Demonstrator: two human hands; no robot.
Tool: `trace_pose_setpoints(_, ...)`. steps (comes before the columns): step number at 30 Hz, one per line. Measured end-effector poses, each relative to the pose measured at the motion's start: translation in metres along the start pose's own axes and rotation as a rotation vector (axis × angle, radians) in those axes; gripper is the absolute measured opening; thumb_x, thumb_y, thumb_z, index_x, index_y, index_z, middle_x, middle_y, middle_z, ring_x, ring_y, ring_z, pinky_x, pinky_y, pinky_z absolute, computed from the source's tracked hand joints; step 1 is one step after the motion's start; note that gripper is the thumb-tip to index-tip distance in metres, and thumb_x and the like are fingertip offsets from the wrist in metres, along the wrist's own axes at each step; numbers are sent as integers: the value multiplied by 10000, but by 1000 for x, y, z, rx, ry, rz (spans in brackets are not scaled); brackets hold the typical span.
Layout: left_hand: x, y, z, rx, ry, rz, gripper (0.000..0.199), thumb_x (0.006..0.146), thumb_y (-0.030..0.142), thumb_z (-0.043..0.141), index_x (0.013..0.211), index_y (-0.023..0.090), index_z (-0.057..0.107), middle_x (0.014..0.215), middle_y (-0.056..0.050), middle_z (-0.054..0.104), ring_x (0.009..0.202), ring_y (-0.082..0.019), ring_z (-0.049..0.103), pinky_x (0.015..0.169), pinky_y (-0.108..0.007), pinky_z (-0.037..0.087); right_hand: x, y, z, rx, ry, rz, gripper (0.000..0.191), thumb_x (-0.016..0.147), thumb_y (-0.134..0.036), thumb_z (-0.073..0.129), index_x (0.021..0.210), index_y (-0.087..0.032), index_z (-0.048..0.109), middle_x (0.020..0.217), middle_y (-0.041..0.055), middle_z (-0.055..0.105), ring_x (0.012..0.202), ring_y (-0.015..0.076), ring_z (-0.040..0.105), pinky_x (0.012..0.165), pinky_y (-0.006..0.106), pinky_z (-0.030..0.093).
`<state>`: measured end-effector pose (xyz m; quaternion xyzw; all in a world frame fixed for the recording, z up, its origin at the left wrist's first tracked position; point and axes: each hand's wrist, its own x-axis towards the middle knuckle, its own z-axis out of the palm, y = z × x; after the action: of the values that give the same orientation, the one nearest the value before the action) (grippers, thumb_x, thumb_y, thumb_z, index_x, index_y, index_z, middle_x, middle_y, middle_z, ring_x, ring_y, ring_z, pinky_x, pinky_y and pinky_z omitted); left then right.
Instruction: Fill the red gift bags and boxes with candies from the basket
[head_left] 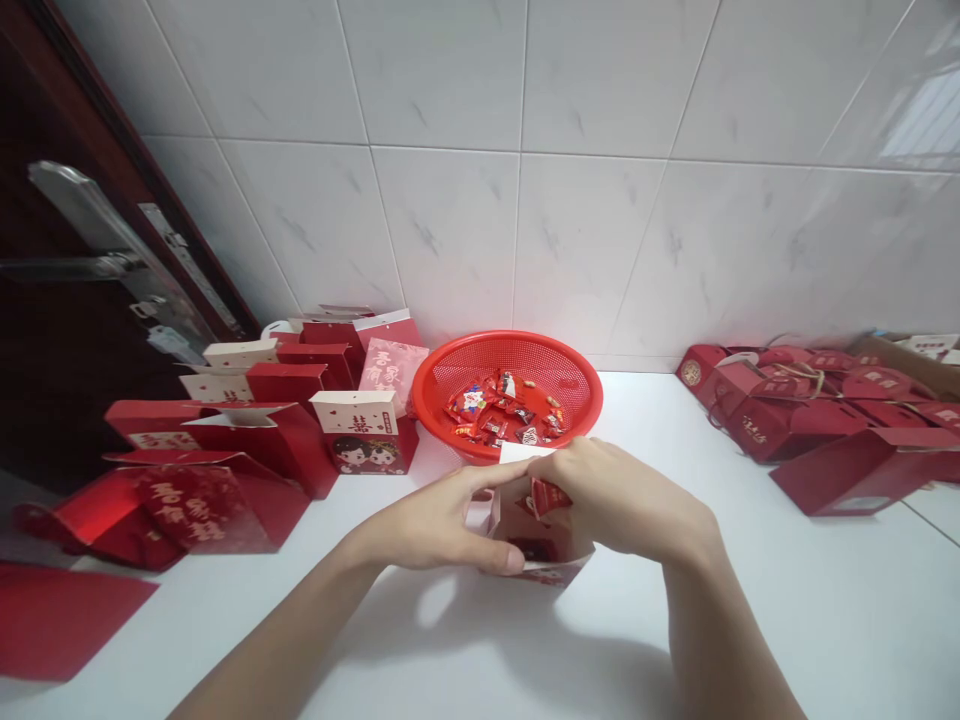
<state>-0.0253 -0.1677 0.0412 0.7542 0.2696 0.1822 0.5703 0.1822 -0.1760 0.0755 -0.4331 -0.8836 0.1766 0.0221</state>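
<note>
My left hand [442,520] grips the left side of a small open paper candy box [555,575], its thumb on the near rim. The box stands on the white table just in front of the red basket. My right hand [611,495] reaches down into the box top, fingers closed on a red-wrapped candy [549,497]. Its fingertips are partly hidden. A dark red wrapper shows deeper inside the box. Behind the box, the red plastic basket [510,345] holds several wrapped candies [495,405] and a few peanuts.
Several open red and white gift boxes [292,440] stand in rows at the left. Flatter dark red boxes [795,400], some with cord, are piled at the right beside a cardboard carton [900,355]. A tiled wall [465,220] closes the back; a dark door [67,330] is far left.
</note>
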Motion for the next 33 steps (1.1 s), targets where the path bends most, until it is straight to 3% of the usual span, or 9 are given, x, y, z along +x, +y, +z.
trace_pose_setpoints(8,-4,4,3,58,14,-39,581,752,298,763,1310,236,610,1148,-36,707,1095,-280,620,997,-389,463,-1,-1,-4,136,-100,-77,224,726,37,499,751,-154,613,689,17,619,587,112,481,540,242,294)
trace_pose_setpoints(12,-4,6,3,58,-1,-59,450,756,282,755,1192,221,667,1070,-32,715,1098,-281,616,979,-375,467,-4,3,-14,224,-71,-170,288,733,48,502,840,-166,662,796,31,682,689,137,564,598,233,364)
trace_pose_setpoints(19,-3,10,3,59,-24,-22,524,753,302,756,1263,251,647,1140,-26,711,1107,-279,613,1006,-402,463,-8,13,-21,339,-131,-257,496,676,112,450,985,-189,694,964,14,735,801,138,635,663,223,422)
trace_pose_setpoints(27,-5,7,3,132,5,-45,578,728,321,806,1282,286,645,1279,-22,663,1187,-297,581,1053,-405,427,-11,14,-24,351,-27,-269,316,813,-59,627,1103,-181,653,904,30,713,752,146,630,658,236,452)
trace_pose_setpoints(30,-7,8,5,126,4,-48,541,744,304,800,1265,312,653,1281,-5,659,1168,-284,596,1024,-387,446,-16,12,-27,498,12,-387,293,836,-170,688,1113,-168,593,993,49,696,826,153,636,711,245,485)
trace_pose_setpoints(33,-8,9,7,93,-13,-42,461,768,294,776,1217,291,674,1203,-9,688,1141,-281,612,986,-379,473,-21,11,-28,636,-2,-473,234,897,-189,611,1117,-165,536,985,58,675,849,153,627,737,259,497)
